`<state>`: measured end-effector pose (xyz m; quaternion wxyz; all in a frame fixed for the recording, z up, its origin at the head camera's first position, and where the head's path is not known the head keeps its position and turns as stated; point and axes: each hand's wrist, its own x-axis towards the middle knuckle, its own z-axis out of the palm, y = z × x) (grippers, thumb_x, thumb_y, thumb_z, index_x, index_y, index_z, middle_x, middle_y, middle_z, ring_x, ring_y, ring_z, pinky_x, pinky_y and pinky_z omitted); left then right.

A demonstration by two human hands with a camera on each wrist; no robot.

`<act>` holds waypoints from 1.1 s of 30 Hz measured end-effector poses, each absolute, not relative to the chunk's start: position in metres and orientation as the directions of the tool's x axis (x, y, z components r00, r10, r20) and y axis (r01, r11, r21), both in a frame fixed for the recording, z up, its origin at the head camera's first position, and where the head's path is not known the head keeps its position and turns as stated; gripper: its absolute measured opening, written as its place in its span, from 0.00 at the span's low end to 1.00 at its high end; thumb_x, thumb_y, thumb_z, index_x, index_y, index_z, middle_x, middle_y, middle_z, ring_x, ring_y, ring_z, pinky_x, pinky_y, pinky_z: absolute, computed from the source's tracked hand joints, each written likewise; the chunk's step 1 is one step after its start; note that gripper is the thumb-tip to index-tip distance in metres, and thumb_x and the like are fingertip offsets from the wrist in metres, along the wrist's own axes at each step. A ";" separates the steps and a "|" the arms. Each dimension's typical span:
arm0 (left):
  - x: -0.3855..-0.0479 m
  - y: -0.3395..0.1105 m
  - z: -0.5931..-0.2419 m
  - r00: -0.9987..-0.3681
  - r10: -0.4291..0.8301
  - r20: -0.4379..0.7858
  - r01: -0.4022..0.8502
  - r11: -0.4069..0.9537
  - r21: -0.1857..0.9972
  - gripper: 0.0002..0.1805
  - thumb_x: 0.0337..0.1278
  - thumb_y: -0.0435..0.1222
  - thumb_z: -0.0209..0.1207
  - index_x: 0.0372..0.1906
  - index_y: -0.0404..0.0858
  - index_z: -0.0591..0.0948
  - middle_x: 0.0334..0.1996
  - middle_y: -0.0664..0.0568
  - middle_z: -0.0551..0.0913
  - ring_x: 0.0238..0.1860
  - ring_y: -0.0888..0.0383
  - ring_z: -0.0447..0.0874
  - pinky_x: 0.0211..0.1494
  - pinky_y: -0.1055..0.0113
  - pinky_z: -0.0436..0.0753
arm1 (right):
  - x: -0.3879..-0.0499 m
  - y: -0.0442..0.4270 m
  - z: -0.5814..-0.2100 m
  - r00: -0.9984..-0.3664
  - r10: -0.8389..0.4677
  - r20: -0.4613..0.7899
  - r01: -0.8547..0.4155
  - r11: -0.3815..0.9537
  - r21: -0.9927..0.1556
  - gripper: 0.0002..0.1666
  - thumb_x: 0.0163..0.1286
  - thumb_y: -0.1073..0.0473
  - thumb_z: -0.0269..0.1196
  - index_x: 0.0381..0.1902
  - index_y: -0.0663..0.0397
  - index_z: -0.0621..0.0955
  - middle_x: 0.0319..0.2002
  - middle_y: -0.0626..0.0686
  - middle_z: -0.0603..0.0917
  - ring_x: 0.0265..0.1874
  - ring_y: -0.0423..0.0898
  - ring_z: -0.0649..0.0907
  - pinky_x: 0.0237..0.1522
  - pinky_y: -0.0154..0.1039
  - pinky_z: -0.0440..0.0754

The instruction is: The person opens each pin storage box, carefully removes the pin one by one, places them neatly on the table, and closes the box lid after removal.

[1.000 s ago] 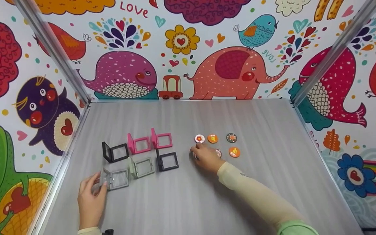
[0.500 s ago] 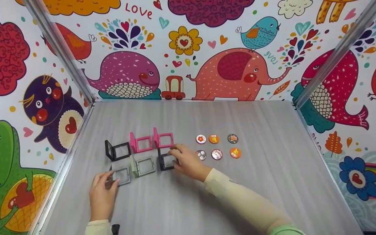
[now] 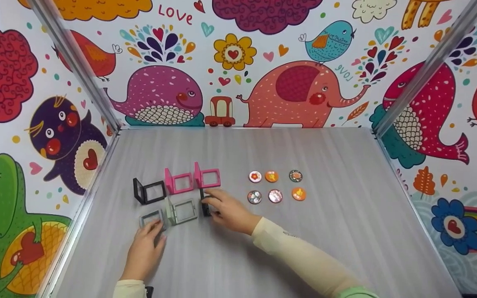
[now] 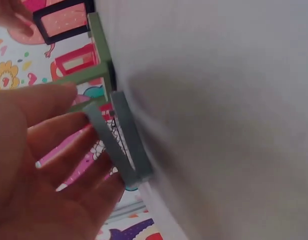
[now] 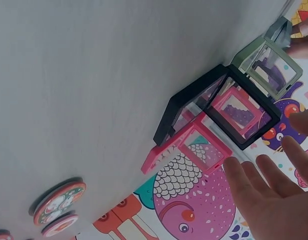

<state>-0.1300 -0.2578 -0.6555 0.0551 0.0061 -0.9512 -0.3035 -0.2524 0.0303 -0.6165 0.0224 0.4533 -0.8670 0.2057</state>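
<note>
In the head view my left hand (image 3: pixel 143 250) lies over a small grey hinged display frame (image 3: pixel 151 214). The left wrist view shows its fingers stretched against the lid (image 4: pixel 111 145), which is folded almost flat over the base with a narrow gap. My right hand (image 3: pixel 236 213) hovers at a black hinged frame (image 3: pixel 205 207) and partly covers it. In the right wrist view that black frame (image 5: pixel 194 92) stands opened, and the spread fingertips (image 5: pixel 233 167) appear apart from it. A pale green frame (image 3: pixel 184 210) stands opened between the hands.
Behind stand another black frame (image 3: pixel 154 192) and two pink frames (image 3: pixel 180 183), all opened. To the right lie several round badges in two rows, including an orange badge (image 3: pixel 298 194) and a flower badge (image 3: pixel 255 176). Printed walls enclose the grey tabletop (image 3: pixel 329 153).
The grey frame's lid has gone from upright to nearly folded down under my left hand. My right hand has moved left from the badges to the black frame.
</note>
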 end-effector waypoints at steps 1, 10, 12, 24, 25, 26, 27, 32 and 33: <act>-0.130 -0.257 -0.656 -0.995 -0.037 0.092 0.022 0.820 0.572 0.27 0.72 0.32 0.68 0.70 0.24 0.79 0.71 0.34 0.76 0.72 0.33 0.72 0.73 0.37 0.72 | -0.252 0.030 -0.617 -0.592 -0.777 0.214 -0.791 0.508 -0.341 0.25 0.77 0.64 0.69 0.69 0.55 0.81 0.79 0.58 0.70 0.78 0.52 0.70 0.77 0.43 0.68; -0.133 -0.252 -0.659 -0.995 -0.022 0.096 0.036 0.826 0.563 0.27 0.71 0.30 0.68 0.69 0.22 0.79 0.72 0.29 0.73 0.74 0.30 0.68 0.76 0.36 0.69 | -0.252 0.026 -0.618 -0.571 -0.798 0.194 -0.809 0.506 -0.299 0.28 0.76 0.64 0.69 0.72 0.56 0.80 0.78 0.58 0.73 0.77 0.50 0.72 0.75 0.41 0.70; -0.134 -0.252 -0.659 -0.996 -0.024 0.084 0.028 0.822 0.569 0.26 0.72 0.30 0.67 0.69 0.22 0.79 0.73 0.29 0.72 0.74 0.30 0.68 0.77 0.37 0.68 | -0.252 0.027 -0.619 -0.568 -0.800 0.193 -0.811 0.504 -0.296 0.28 0.77 0.63 0.69 0.72 0.56 0.80 0.77 0.58 0.73 0.76 0.50 0.73 0.74 0.41 0.72; -0.140 -0.249 -0.661 -0.998 -0.039 0.058 0.002 0.812 0.584 0.26 0.73 0.31 0.66 0.69 0.21 0.78 0.73 0.28 0.71 0.75 0.28 0.67 0.77 0.36 0.67 | -0.254 0.026 -0.624 -0.563 -0.804 0.194 -0.813 0.495 -0.307 0.31 0.77 0.64 0.68 0.76 0.58 0.78 0.80 0.56 0.71 0.78 0.52 0.71 0.75 0.44 0.72; -0.140 -0.248 -0.661 -0.998 -0.039 0.056 0.001 0.810 0.586 0.26 0.73 0.31 0.66 0.69 0.21 0.78 0.73 0.27 0.71 0.75 0.28 0.67 0.77 0.36 0.67 | -0.254 0.026 -0.624 -0.563 -0.805 0.189 -0.812 0.497 -0.306 0.32 0.77 0.64 0.68 0.76 0.58 0.77 0.80 0.56 0.71 0.78 0.52 0.71 0.75 0.45 0.72; -0.141 -0.248 -0.661 -0.997 -0.038 0.061 0.005 0.808 0.589 0.26 0.73 0.31 0.66 0.69 0.21 0.78 0.73 0.27 0.71 0.74 0.28 0.67 0.77 0.36 0.67 | -0.254 0.026 -0.625 -0.565 -0.805 0.183 -0.811 0.500 -0.305 0.32 0.77 0.64 0.68 0.76 0.58 0.77 0.80 0.56 0.71 0.78 0.52 0.71 0.75 0.45 0.72; -0.141 -0.247 -0.661 -0.997 -0.039 0.061 0.005 0.806 0.592 0.26 0.74 0.31 0.66 0.69 0.21 0.78 0.73 0.27 0.71 0.75 0.28 0.67 0.77 0.36 0.67 | -0.253 0.026 -0.626 -0.566 -0.805 0.179 -0.809 0.502 -0.305 0.32 0.78 0.63 0.68 0.77 0.58 0.77 0.80 0.56 0.71 0.78 0.53 0.71 0.75 0.45 0.71; -0.141 -0.247 -0.661 -0.996 -0.049 0.071 0.004 0.793 0.609 0.26 0.73 0.31 0.65 0.70 0.21 0.78 0.73 0.28 0.71 0.75 0.28 0.67 0.77 0.36 0.67 | -0.253 0.025 -0.628 -0.573 -0.798 0.186 -0.801 0.498 -0.331 0.33 0.77 0.64 0.68 0.77 0.57 0.76 0.81 0.54 0.70 0.78 0.52 0.71 0.75 0.45 0.72; -0.141 -0.247 -0.661 -0.996 -0.051 0.070 0.003 0.792 0.611 0.26 0.74 0.31 0.65 0.70 0.21 0.78 0.73 0.28 0.71 0.75 0.29 0.67 0.77 0.36 0.67 | -0.254 0.025 -0.628 -0.575 -0.796 0.188 -0.798 0.496 -0.341 0.33 0.77 0.64 0.68 0.77 0.57 0.76 0.81 0.53 0.70 0.78 0.51 0.71 0.74 0.45 0.73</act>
